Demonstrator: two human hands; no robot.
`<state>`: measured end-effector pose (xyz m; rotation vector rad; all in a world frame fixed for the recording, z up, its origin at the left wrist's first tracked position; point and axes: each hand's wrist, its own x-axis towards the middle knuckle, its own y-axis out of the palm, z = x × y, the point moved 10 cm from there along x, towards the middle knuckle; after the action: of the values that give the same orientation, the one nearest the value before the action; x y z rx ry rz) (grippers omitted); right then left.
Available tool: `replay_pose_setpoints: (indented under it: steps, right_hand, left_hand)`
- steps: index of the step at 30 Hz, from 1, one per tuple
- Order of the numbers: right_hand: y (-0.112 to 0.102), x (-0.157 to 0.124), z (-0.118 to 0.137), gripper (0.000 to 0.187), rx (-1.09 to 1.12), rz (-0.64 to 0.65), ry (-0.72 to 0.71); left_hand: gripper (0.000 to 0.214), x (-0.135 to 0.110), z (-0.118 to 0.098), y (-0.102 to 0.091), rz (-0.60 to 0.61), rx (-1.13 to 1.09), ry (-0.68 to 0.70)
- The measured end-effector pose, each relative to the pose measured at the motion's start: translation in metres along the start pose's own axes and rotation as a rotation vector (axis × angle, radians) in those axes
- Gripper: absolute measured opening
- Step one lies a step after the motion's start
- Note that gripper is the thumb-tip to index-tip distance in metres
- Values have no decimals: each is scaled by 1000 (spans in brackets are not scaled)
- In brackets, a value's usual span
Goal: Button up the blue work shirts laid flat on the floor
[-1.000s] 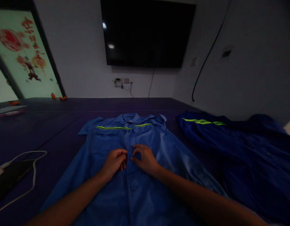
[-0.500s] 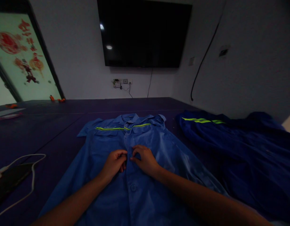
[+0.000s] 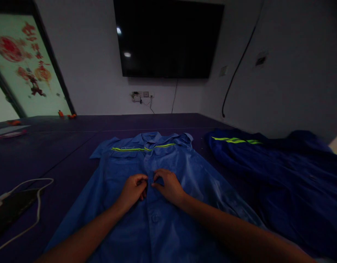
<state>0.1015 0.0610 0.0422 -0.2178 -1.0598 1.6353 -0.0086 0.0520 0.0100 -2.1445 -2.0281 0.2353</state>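
1. In the head view, rests the left hand [image 3: 133, 189] on the blue shirt [image 3: 121, 171], just left of the front placket [image 3: 154, 239], thumb and forefinger drawn close together at its edge; cannot tell whether pinching cloth.
2. Curves the right hand [image 3: 171, 188] in from the other side, thumb and forefinger bent into a narrow hook just beside the left fingertips, apart from them; cannot tell whether gripping anything, being too dark and small there.
3. Spreads the shirt front side up beneath the fingers of both hands, with the collar [image 3: 150, 137] well beyond them.
4. Shows a round button [image 3: 155, 218] on the placket, nearer the person than the fingers, and a yellow-green stripe [image 3: 127, 149] across the chest, beyond the fingertips.
5. To the right of the fingers, well apart, shows a crumpled dark blue garment [image 3: 283, 179] on the same purple surface [image 3: 69, 146], with a yellow-green band [image 3: 228, 140].
6. To the left of the fingers, loops a white cable [image 3: 38, 208] beside a dark flat object [image 3: 17, 210].
7. Far beyond the fingers, shows a large dark screen [image 3: 168, 40] above wall sockets [image 3: 145, 94]; farther left, a door panel [image 3: 48, 87] with red decorations.
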Motion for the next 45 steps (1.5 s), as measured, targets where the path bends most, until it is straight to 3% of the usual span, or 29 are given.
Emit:
replay_pose_setpoints:
  steps: [26, 45]
  right_hand:
    - [1, 1, 0, 13, 85, -5, -55]
    - [0, 1, 2, 8, 97, 6, -59]
  left_hand:
    - [22, 2, 2, -2, 8, 13, 7]
    - [30, 2, 2, 4, 90, 73, 53]
